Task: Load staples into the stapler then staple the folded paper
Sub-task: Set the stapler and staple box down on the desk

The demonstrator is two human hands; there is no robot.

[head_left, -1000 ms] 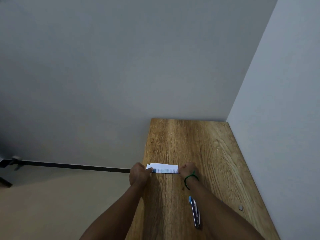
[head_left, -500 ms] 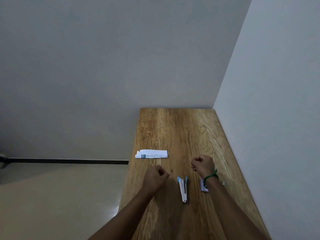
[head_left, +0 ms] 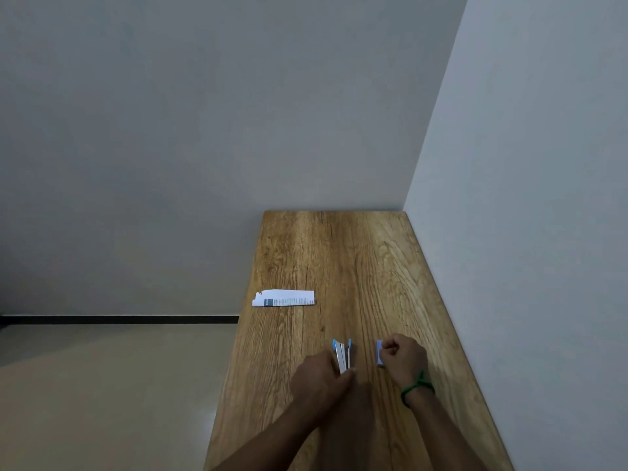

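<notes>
A small silver stapler with blue ends (head_left: 343,355) lies on the wooden table (head_left: 360,266), its near end under the fingers of my left hand (head_left: 317,380), which grips it. To its right a small blue staple box (head_left: 379,355) rests on the wood, partly hidden by my right hand (head_left: 404,360). That hand is a closed fist touching the box; whether it grips it I cannot tell. The folded white printed paper (head_left: 283,298) lies further away, at the table's left edge, apart from both hands.
Grey walls close the table off at the back and along the right side. The table's left edge drops to a beige floor (head_left: 102,385) with a dark skirting strip (head_left: 119,320). A green band circles my right wrist (head_left: 417,389).
Both hands left the folded paper and drew back toward me. The left hand came down onto the stapler's near end; the right fist moved onto the staple box.
</notes>
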